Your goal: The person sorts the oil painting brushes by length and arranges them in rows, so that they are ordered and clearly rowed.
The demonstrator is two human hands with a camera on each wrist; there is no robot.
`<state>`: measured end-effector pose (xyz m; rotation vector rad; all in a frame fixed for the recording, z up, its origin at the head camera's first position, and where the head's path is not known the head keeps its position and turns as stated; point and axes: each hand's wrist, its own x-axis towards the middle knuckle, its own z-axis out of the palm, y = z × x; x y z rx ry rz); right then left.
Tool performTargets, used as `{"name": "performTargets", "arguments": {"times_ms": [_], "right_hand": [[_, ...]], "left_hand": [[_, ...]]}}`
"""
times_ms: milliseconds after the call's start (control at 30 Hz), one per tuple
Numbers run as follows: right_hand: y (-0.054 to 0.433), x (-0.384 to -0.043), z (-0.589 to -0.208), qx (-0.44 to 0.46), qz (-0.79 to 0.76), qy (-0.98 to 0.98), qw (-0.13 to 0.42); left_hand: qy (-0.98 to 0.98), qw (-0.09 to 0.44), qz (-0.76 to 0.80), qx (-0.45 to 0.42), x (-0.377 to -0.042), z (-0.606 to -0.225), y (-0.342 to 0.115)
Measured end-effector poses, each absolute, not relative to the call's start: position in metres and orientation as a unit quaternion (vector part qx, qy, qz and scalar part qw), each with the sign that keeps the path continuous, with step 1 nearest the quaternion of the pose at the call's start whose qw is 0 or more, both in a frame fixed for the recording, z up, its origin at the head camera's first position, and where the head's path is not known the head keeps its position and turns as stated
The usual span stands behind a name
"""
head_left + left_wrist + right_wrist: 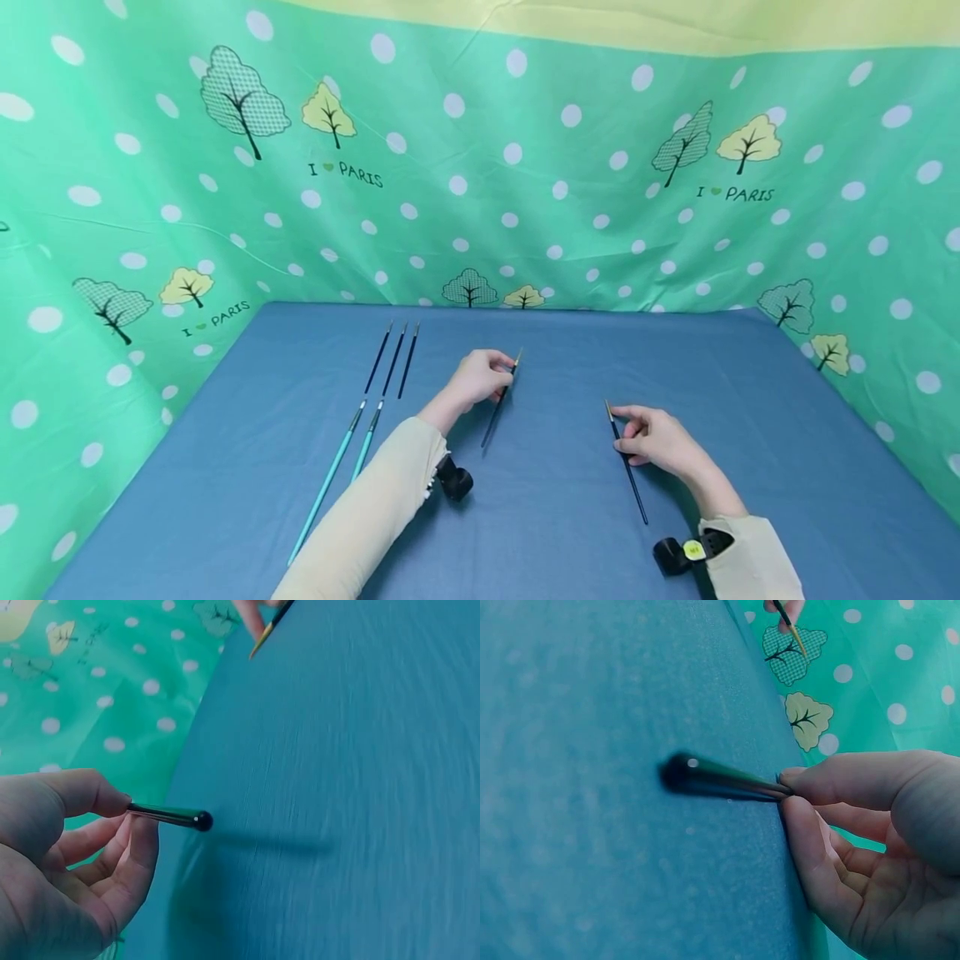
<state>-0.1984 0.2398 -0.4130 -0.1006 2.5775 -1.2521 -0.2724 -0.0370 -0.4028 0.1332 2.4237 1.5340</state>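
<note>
Between thumb and fingertips my left hand [482,377] pinches a thin dark paintbrush [496,414], its pale bristles pointing away from me. In the left wrist view the rounded handle end of that paintbrush [180,817] faces the camera above the cloth, casting a shadow. Farther right, my right hand [662,440] pinches a second dark paintbrush [634,487] with a gold-coloured ferrule, its tip pointing away too. The right wrist view has the handle end of this second paintbrush [712,778] large and blurred in front of the fingertips.
Three dark paintbrushes [394,360] lie side by side at the back left. Nearer, two turquoise-handled paintbrushes [330,474] lie on the blue-covered table [562,533], one partly hidden by my left sleeve. A green dotted curtain [420,208] rises behind and beside the table.
</note>
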Motion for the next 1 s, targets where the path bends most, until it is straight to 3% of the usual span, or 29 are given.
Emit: {"name": "performTargets", "arguments": {"times_ms": [1000], "right_hand": [[0.24,-0.198,-0.413,-0.035,-0.433,0.89,0.136]], "left_hand": [[0.87,0.055,0.487,-0.051,-0.312,-0.4,-0.128]]}}
